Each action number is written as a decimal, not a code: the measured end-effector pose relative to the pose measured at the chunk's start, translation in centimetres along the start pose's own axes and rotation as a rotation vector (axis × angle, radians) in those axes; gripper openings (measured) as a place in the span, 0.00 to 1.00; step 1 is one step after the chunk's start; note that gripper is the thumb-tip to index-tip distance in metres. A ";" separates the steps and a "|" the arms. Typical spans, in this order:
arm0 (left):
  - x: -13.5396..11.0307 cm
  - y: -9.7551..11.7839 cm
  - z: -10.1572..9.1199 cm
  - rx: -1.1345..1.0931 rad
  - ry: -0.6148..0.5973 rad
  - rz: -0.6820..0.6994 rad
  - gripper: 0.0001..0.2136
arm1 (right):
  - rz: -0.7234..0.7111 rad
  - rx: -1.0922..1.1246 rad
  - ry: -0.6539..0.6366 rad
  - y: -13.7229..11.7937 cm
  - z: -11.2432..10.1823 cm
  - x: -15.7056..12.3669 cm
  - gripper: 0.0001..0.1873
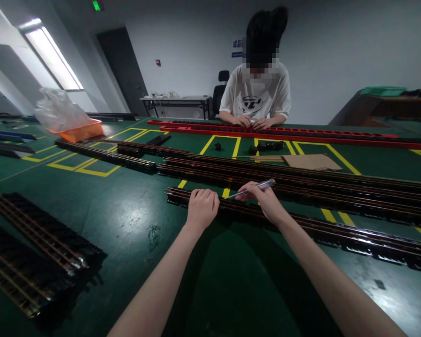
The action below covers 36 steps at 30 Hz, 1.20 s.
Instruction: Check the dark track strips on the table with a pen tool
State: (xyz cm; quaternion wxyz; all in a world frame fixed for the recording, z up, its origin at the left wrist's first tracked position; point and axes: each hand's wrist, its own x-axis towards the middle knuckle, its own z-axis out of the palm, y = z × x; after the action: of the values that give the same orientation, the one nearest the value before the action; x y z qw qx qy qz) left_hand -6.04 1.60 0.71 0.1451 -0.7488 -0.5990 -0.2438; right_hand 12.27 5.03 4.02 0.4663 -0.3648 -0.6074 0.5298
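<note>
Rail (337, 232): long, dark, flat on the counter (126, 224).
Left hand (201, 207): fingers curled over the rail near its left end, apparently steadying it.
Right hand (267, 204): above the rail, pinching a screwdriver (251, 189) (clear handle), tip angled toward the rail.

I read white walls (337, 56) | slanted bright window (52, 58) upper left, my main light source | dark door (122, 70) below a green exit sign (97, 5) | grey desk (177, 99) and black office chair (218, 96) by the far wall | blue wall sign (236, 47) | green worktable (126, 220), yellow floor-style lines (91, 172), glare patches.
</note>
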 end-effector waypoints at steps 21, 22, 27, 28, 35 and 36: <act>0.3 -1.2 -0.6 0.015 -0.021 -0.159 0.15 | 0.020 -0.112 0.011 -0.1 -1.4 0.1 0.11; 0.3 -1.2 -0.6 0.017 -0.014 -0.166 0.15 | 0.022 -0.109 0.009 0.0 -1.4 0.1 0.11; 0.3 -1.2 -0.7 0.021 -0.019 -0.182 0.15 | 0.034 -0.075 0.026 0.1 -1.5 0.1 0.11; 0.4 -1.2 -0.7 0.021 -0.022 -0.183 0.15 | 0.037 -0.065 0.036 0.1 -1.5 0.1 0.11; 0.1 -1.4 -0.4 0.025 -0.011 -0.170 0.16 | 0.058 0.003 0.081 -0.1 -1.5 0.1 0.10; 0.1 -1.4 -0.4 0.027 -0.007 -0.169 0.16 | 0.061 0.008 0.087 -0.1 -1.5 0.1 0.10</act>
State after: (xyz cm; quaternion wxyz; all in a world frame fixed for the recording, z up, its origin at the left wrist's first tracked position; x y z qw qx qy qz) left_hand -7.42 1.83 1.01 0.1320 -0.6944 -0.6638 -0.2444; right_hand 13.68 5.60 4.15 0.4773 -0.4041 -0.5729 0.5299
